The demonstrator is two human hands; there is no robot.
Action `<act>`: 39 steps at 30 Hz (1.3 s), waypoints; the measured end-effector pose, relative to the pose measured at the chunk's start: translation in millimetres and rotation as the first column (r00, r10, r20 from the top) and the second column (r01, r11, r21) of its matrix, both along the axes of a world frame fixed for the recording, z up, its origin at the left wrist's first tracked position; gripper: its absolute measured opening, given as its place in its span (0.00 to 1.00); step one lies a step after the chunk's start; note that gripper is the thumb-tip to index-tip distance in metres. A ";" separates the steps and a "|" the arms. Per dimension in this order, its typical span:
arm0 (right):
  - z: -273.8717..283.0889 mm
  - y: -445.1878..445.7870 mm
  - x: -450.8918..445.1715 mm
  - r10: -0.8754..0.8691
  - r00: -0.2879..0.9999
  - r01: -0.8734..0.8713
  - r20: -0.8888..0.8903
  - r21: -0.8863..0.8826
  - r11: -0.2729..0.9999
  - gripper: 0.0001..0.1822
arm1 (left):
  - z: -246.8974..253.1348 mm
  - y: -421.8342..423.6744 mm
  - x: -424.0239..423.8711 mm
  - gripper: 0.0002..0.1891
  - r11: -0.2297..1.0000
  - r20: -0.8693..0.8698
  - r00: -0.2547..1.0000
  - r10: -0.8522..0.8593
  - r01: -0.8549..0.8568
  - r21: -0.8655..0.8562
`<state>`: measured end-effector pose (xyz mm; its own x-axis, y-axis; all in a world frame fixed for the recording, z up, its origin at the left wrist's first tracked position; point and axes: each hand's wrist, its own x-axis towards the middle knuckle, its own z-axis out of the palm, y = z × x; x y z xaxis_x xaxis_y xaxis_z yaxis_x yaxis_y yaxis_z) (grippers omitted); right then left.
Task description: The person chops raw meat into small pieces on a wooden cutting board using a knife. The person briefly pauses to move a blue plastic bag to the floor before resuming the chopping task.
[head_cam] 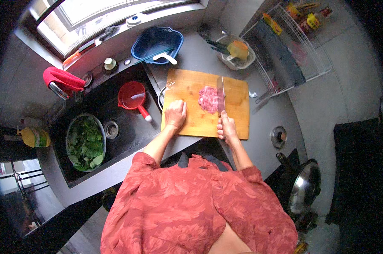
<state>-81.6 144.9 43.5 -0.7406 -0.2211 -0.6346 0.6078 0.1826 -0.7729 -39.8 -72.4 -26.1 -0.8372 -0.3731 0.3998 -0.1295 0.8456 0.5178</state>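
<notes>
A wooden cutting board (194,123) lies on the counter in front of me. Near its middle is a flat patch of pink minced meat (208,99). My right hand (227,128) grips the handle of a cleaver (221,92), whose broad blade is at the right edge of the meat; whether it touches the board I cannot tell. On the board's left part rests my left hand (175,113), its fingers curled in and nothing visible in it, apart from the meat.
Left of the board is a dark sink (131,130) with a red ladle (131,95) and a bowl of leafy greens (86,143). Behind stand a blue basin (156,41) and a plastic basket (236,63). A wire rack (282,90) and a lidded pan (304,187) are at the right.
</notes>
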 end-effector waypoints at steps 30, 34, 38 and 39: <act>10.5 3.3 9.9 -0.027 0.987 0.018 -0.161 -0.056 0.998 0.27 | -1.9 1.1 3.5 0.10 1.000 0.014 1.000 0.002 -0.002 0.015; 10.1 8.5 3.5 -0.104 0.995 0.104 0.008 -0.039 0.994 0.27 | -6.6 1.1 4.5 0.10 1.000 0.007 1.000 -0.002 0.002 0.000; 19.2 3.2 9.0 -0.068 0.995 0.064 -0.077 -0.054 0.997 0.27 | -5.5 2.1 3.8 0.10 1.000 0.008 1.000 0.015 -0.015 0.004; 13.2 1.7 11.9 -0.057 0.993 0.053 -0.106 -0.045 0.998 0.27 | -5.9 1.7 3.4 0.10 1.000 -0.005 1.000 0.007 -0.007 0.005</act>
<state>-69.7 146.6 56.7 -0.8154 -0.2029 -0.5422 0.5295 0.1171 -0.8402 -36.5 -70.7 -32.1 -0.8326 -0.3813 0.4018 -0.1333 0.8420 0.5228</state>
